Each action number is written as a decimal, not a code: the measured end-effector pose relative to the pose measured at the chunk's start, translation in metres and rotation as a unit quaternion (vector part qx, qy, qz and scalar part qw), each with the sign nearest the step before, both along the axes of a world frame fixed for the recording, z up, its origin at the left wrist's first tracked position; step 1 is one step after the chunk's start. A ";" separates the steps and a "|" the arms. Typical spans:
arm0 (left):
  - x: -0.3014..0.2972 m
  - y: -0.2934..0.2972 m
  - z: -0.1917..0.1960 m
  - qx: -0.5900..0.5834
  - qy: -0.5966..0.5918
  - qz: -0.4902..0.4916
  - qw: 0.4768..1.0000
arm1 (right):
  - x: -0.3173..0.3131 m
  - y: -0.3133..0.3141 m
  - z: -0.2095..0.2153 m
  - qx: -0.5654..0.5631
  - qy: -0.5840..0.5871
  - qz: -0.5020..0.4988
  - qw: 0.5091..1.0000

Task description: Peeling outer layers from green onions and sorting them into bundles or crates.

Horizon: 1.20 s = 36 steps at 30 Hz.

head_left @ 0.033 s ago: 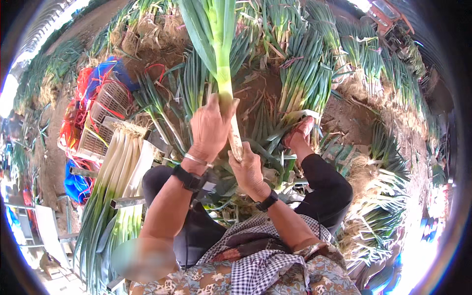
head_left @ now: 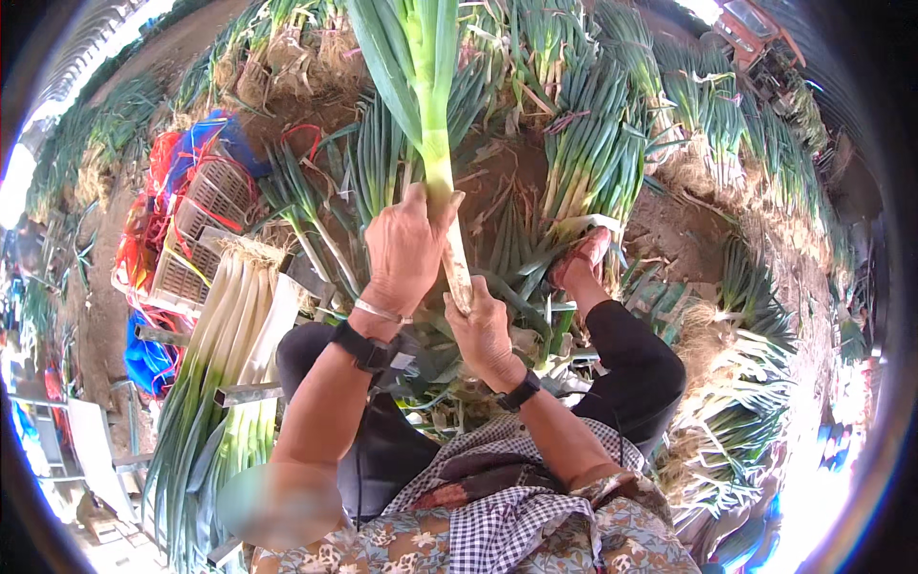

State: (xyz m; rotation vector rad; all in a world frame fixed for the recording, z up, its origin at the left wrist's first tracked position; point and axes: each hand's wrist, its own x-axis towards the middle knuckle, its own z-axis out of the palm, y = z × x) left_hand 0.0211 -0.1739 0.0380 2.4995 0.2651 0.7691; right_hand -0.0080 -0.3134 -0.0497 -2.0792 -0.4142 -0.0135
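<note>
A leek [head_left: 436, 143] slants up in front of me, its green leaves reaching past the top of the picture. My left hand [head_left: 406, 244] is closed around its pale stem about midway. Lower down, my right hand [head_left: 483, 335] grips the white root end, and the tip is hidden in its fingers. Between the two hands a short length of stem shows, with brownish marks on it. At my left lies a stack of peeled leeks [head_left: 215, 335], white ends pointing away from me, on a metal-barred stand [head_left: 251, 392].
Behind the stack stands a pale plastic crate [head_left: 196, 234] with red and blue strapping [head_left: 134, 239]. Bundles of leeks [head_left: 598, 134] line the ground ahead. Unpeeled leeks with roots [head_left: 727, 411] lie at my right. Leaf scraps [head_left: 449, 402] cover the ground between my legs.
</note>
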 end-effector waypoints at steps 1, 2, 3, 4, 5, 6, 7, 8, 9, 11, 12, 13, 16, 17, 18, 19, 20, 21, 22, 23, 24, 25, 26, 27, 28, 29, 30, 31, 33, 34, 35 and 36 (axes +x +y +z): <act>-0.002 -0.001 0.004 0.027 0.024 0.020 0.999 | 0.000 0.000 0.003 -0.001 0.024 -0.011 1.000; -0.004 -0.002 0.004 0.026 0.025 0.019 0.999 | 0.002 -0.001 0.003 -0.002 0.025 -0.012 1.000; -0.008 -0.004 0.004 0.009 -0.013 -0.032 0.999 | 0.007 -0.002 0.004 -0.001 0.001 -0.025 1.000; -0.012 -0.005 0.002 -0.008 -0.050 -0.082 0.995 | 0.012 -0.003 0.005 0.000 -0.022 -0.037 0.999; -0.016 -0.006 -0.005 0.031 -0.089 -0.141 0.986 | 0.018 -0.005 0.006 0.009 -0.047 -0.040 0.998; -0.021 -0.005 -0.012 0.114 -0.061 -0.206 0.970 | 0.025 -0.009 0.009 -0.019 -0.032 -0.042 0.998; -0.030 -0.003 -0.017 0.048 0.034 -0.316 0.947 | 0.034 -0.017 0.004 0.040 -0.039 -0.004 0.998; -0.038 -0.004 -0.022 -0.020 0.130 -0.419 0.899 | 0.041 -0.022 0.001 0.098 -0.043 0.034 0.994; -0.048 -0.010 -0.024 -0.049 0.190 -0.474 0.858 | 0.043 -0.026 -0.002 0.097 -0.044 0.033 0.994; -0.059 -0.012 -0.030 -0.077 0.241 -0.553 0.794 | 0.044 -0.029 0.011 -0.049 -0.087 0.014 0.995; -0.053 0.002 -0.037 -0.077 0.240 -0.550 0.796 | 0.043 -0.029 0.009 -0.048 -0.088 0.018 0.995; -0.042 0.026 -0.039 0.106 0.179 -0.503 0.839 | 0.040 -0.029 0.006 -0.041 -0.075 0.018 0.996; -0.014 0.044 -0.022 0.037 0.074 -0.419 0.904 | 0.025 -0.024 0.003 -0.044 -0.080 0.031 0.995; -0.005 0.040 -0.014 -0.215 0.028 -0.371 0.903 | 0.015 -0.020 0.006 -0.070 -0.072 0.042 0.994; 0.004 0.034 -0.004 -0.450 -0.029 -0.295 0.843 | 0.007 -0.016 0.008 -0.094 -0.069 0.055 0.992; 0.010 0.027 0.003 -0.653 -0.091 -0.204 0.724 | -0.002 -0.012 0.005 -0.096 -0.077 0.081 0.989; 0.015 0.020 -0.001 -0.688 -0.105 -0.149 0.702 | -0.010 -0.013 -0.005 -0.100 -0.091 0.098 0.986; 0.013 0.025 -0.005 -0.702 -0.079 -0.202 0.679 | -0.015 -0.014 -0.012 -0.009 -0.011 0.135 0.991; 0.010 0.028 -0.010 -0.713 -0.050 -0.253 0.652 | -0.017 -0.014 -0.016 0.081 0.071 0.169 0.980; 0.006 0.029 -0.007 -0.758 -0.053 -0.348 0.549 | -0.018 -0.009 0.004 0.181 0.186 0.215 0.942; -0.005 0.032 -0.006 -0.778 -0.016 -0.405 0.479 | -0.017 -0.015 0.029 0.189 0.223 0.248 0.923; -0.013 0.023 0.004 -0.777 -0.014 -0.407 0.480 | -0.010 -0.017 0.044 0.181 0.226 0.261 0.921; -0.020 0.014 0.007 -0.778 -0.013 -0.403 0.481 | -0.004 -0.018 0.052 0.172 0.235 0.276 0.916; -0.019 0.013 0.004 -0.697 0.005 -0.433 0.571 | 0.002 -0.016 0.059 0.158 0.195 0.273 0.929; -0.019 0.011 -0.002 -0.607 0.019 -0.457 0.650 | 0.007 -0.013 0.070 0.147 0.187 0.260 0.936; -0.028 0.000 -0.003 -0.585 0.092 -0.476 0.650 | 0.021 -0.009 0.074 0.123 0.030 0.244 0.962; -0.035 -0.006 -0.002 -0.593 0.139 -0.397 0.686 | 0.029 -0.006 0.075 0.094 -0.128 0.222 0.962; -0.034 -0.005 -0.011 -0.558 0.074 -0.406 0.720 | 0.017 -0.005 0.078 0.222 0.096 0.245 0.939; -0.023 -0.003 -0.015 -0.518 0.011 -0.417 0.747 | 0.027 0.001 0.047 0.196 0.033 0.239 0.950; -0.019 0.002 -0.013 -0.550 -0.003 -0.401 0.732 | 0.031 0.001 0.032 0.169 -0.027 0.237 0.956; -0.019 0.011 -0.005 -0.582 -0.017 -0.380 0.719 | 0.022 -0.001 0.049 0.083 0.018 0.210 0.974; -0.017 0.023 0.006 -0.673 -0.042 -0.342 0.655 | 0.018 0.001 0.044 0.083 0.026 0.209 0.974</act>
